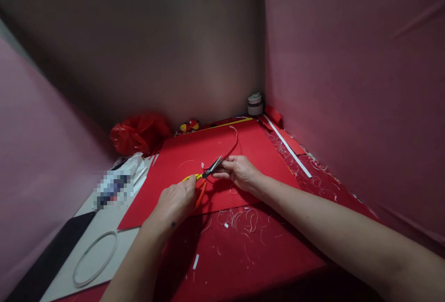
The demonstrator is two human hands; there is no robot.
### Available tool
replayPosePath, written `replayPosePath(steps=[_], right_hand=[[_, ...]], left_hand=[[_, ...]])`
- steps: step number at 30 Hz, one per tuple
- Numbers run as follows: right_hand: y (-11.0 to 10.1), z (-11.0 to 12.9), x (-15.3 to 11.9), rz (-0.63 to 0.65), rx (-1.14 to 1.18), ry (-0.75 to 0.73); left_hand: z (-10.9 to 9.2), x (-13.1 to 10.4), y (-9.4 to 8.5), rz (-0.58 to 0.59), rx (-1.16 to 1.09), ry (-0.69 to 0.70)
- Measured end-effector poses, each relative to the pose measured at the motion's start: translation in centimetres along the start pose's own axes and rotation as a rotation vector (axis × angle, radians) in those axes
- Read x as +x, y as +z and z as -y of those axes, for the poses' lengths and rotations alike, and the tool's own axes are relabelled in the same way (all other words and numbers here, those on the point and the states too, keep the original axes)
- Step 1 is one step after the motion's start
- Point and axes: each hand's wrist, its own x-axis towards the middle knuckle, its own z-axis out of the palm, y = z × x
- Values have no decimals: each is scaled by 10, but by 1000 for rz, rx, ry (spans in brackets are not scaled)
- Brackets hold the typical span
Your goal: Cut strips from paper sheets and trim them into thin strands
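My left hand point(179, 198) is closed around the handles of a pair of scissors point(207, 172), one handle yellow and the other orange. The dark blades point up and right, slightly apart, and reach my right hand point(237, 172). Its fingertips pinch a thin red cord point(236, 141), which curves up and away from the blades. Both hands are over a ribbed red sheet point(174, 156). A small white piece lies beside the scissors on the sheet.
Thread scraps point(252, 221) litter the red cloth point(222, 251) in front and at the right. A white strip point(288, 147) lies right. Behind are a red plastic bag point(141, 133), small red-yellow item point(189, 126) and lidded jar point(255, 104). A pale ring point(79, 261) lies front left.
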Motion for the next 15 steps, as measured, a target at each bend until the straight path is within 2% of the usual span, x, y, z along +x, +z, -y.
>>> replayPosePath(steps=[15], right_hand=[[1,-2,1,-33,17,0]], left_hand=[[4,1,0,17,11,0]])
